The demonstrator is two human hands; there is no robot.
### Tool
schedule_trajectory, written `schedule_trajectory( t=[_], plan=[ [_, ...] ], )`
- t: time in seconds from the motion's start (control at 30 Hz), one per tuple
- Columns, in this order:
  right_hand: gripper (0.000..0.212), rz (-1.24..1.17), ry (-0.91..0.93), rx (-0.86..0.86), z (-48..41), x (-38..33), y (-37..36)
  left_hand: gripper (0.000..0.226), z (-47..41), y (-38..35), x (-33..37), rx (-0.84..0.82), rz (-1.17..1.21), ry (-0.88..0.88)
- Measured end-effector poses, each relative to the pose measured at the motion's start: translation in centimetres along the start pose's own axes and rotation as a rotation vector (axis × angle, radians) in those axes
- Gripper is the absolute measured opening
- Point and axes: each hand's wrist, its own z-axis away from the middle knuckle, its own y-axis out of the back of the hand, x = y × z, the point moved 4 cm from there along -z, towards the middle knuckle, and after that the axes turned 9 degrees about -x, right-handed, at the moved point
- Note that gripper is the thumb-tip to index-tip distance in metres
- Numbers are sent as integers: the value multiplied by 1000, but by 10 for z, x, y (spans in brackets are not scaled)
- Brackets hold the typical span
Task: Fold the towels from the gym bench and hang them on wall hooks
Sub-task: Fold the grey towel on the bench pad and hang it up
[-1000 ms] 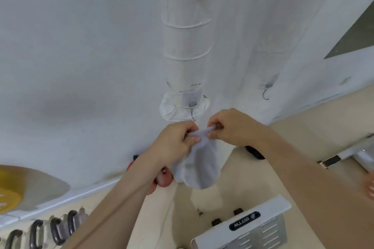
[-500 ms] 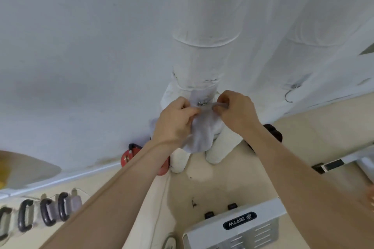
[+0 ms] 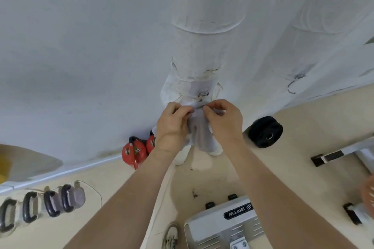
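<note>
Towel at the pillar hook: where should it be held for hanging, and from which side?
Grip the towel at its bunched top edge, as the left hand and right hand now pinch it from either side. The rest hangs limp below, and the hook mount sits just above, so lifting that edge from below probably suits best.
</note>
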Motion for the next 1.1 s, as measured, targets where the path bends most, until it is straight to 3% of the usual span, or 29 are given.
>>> schedule_trajectory(
  t=[0.07, 0.2, 0.3, 0.4, 0.6, 0.73, 0.8, 0.9, 1.1],
  plan=[
    [6, 69, 35, -15, 1, -2, -2, 21, 3, 0, -3, 56, 45, 22],
    [7, -6, -55, 14, -1, 9, -6, 18, 11, -3, 1, 168, -85, 14],
    [9, -87, -78, 69, 3, 12, -10, 26, 16, -11, 11, 70, 170, 48],
    [20, -85, -146, 12, 10, 12, -22, 25, 21, -17, 20, 50, 319, 76],
    [31, 303, -105, -205, 9, -6, -14, 13, 24, -36, 9, -40, 294, 105],
    [33, 521, -24, -208, 10, -11, -7, 15, 31, -46, 7, -145, 238, 125],
    [29, 448, -53, -171, 9, -7, -1, 22, 29, -30, 9, -53, 252, 175],
    [24, 265, -72, -125, 10, -6, 1, 18, 24, -15, 21, -35, 470, 256],
    [24, 260, -88, -163, 10, -10, -7, 31, 21, -9, 22, -264, 378, 285]
  ],
)
